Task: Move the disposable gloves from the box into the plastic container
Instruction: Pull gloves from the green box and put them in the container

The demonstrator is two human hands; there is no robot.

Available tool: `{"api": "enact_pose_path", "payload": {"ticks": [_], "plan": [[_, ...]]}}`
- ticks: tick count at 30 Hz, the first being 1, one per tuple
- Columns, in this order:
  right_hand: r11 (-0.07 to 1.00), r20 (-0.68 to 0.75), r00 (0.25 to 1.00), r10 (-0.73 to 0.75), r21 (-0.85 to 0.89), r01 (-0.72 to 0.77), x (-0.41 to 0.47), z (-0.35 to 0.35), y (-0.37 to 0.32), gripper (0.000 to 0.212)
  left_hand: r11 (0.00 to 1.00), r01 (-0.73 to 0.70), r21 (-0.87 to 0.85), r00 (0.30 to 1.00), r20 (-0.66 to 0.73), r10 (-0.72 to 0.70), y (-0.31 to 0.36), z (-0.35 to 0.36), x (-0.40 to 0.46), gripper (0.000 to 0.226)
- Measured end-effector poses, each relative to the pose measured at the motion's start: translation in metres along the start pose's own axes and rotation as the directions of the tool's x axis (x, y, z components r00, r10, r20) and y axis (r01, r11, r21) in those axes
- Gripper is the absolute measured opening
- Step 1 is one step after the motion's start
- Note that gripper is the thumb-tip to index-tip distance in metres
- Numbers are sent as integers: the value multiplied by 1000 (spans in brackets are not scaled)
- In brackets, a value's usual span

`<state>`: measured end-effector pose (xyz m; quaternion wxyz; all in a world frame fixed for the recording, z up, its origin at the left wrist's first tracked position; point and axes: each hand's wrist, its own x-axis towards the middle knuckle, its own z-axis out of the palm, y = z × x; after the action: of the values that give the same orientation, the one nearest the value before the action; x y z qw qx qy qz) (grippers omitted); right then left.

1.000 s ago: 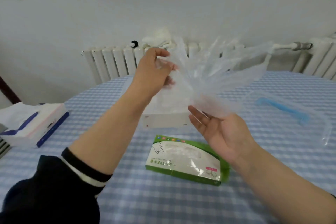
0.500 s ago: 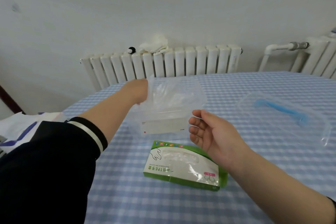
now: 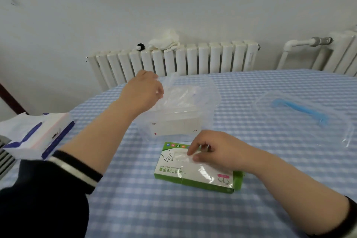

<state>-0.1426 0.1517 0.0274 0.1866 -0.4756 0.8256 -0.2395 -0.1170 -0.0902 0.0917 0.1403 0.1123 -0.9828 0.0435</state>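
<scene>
A green and white glove box (image 3: 197, 172) lies flat on the checked table in front of me. My right hand (image 3: 210, 149) rests on its top opening and pinches a clear glove (image 3: 181, 157) there between thumb and fingers. Behind the box stands the clear plastic container (image 3: 208, 106) with clear gloves (image 3: 181, 96) piled inside. My left hand (image 3: 143, 92) is over the container's left rim, fingers curled down against the gloves; whether it grips them is unclear.
The container's clear lid with a blue handle (image 3: 301, 110) lies to the right on the blue checked tablecloth (image 3: 173, 208). A tissue pack (image 3: 36, 137) sits at the table's left edge. White radiators (image 3: 173, 62) line the wall behind.
My left hand brought the bunch of gloves down from the air into the container. My right hand dropped from open and raised onto the glove box's opening.
</scene>
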Motion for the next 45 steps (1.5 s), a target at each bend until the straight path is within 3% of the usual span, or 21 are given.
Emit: {"api": "enact_pose_path", "payload": {"ticks": [1, 3, 5, 12, 15, 17, 18, 25, 33, 39, 45], "plan": [[998, 20, 1000, -12, -55, 13, 1, 2, 0, 14, 997, -51, -53, 972, -234, 38, 0, 4, -9, 17], [994, 34, 999, -24, -102, 28, 2, 3, 0, 18, 974, -199, -109, 804, -586, 98, 4, 9, -32, 13], [995, 30, 999, -33, -90, 35, 3, 4, 1, 19, 947, -294, -126, 739, -658, 142, 12, 19, -52, 11], [998, -43, 998, -52, -40, 51, 9, 13, 12, 9, 830, -492, -263, 777, -563, 282, 47, 66, -114, 21], [992, -92, 993, -75, -110, 65, 12, 19, 12, 8, 875, -282, -394, 949, -250, 193, 56, 71, -127, 54], [988, -126, 987, -104, -129, 88, 13, 22, 12, 9, 875, -122, -468, 991, -9, 133, 55, 78, -130, 80], [987, -145, 982, -124, -125, 106, 13, 23, 12, 9, 871, -110, -478, 989, 37, 146, 54, 83, -131, 85], [969, -241, 940, -241, -110, 220, 14, 28, 17, 9, 823, -163, -545, 972, 54, 229, 52, 91, -129, 77], [961, -285, 952, -113, 213, 178, 8, 32, 3, 13, 815, -139, -562, 975, 64, 211, 55, 80, -131, 69], [946, -391, 916, -92, 252, 203, 6, 29, 1, 16, 819, -109, -563, 976, 96, 195, 59, 77, -130, 74], [939, -399, 907, -137, 240, 247, 3, 31, -1, 24, 797, -45, -603, 972, 156, 173, 59, 75, -127, 70]]}}
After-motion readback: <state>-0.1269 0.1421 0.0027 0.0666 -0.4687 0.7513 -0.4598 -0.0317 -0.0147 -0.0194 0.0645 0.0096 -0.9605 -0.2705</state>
